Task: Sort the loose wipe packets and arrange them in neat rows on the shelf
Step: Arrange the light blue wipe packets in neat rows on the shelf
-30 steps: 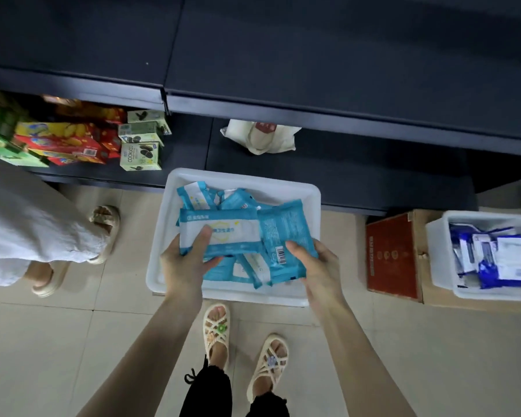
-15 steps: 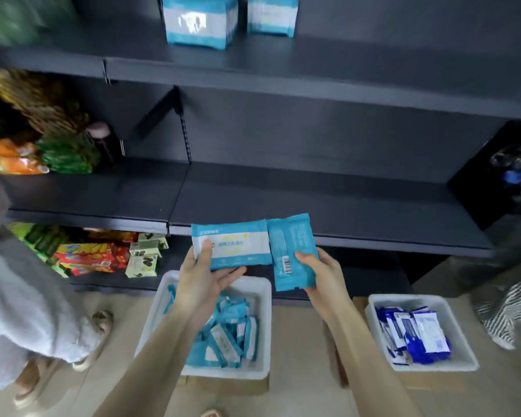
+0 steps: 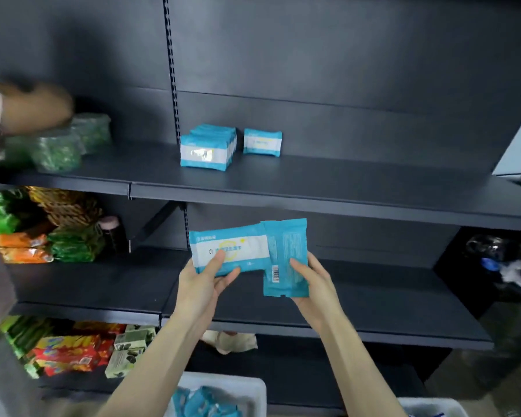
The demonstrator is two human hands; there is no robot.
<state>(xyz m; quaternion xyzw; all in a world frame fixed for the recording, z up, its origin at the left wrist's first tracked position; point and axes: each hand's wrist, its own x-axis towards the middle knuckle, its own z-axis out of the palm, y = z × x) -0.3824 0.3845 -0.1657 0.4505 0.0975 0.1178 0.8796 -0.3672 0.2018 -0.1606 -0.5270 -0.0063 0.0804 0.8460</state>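
from where i stand the job looks barely begun; on the upper shelf [image 3: 358,191] one short row of blue wipe packets [image 3: 206,149] stands on edge, with a lone packet [image 3: 262,142] just beside it; down at the bottom of the view a white bin [image 3: 254,386] holds a loose heap of packets [image 3: 199,401], so most of the sorting is left, i'd judge; the left hand [image 3: 203,281] pinches a first packet [image 3: 229,249] label-side out, thumb on its white panel, fingers curled behind; the right hand [image 3: 313,284] grips a second packet [image 3: 286,257] back-side out, thumb pressed on its face; the two packets overlap at their edges, held in front of the middle shelf [image 3: 373,296], not yet placed; the label's print is too blurred to read, no brand to be made out; only a barcode [image 3: 275,273] shows on the second packet.
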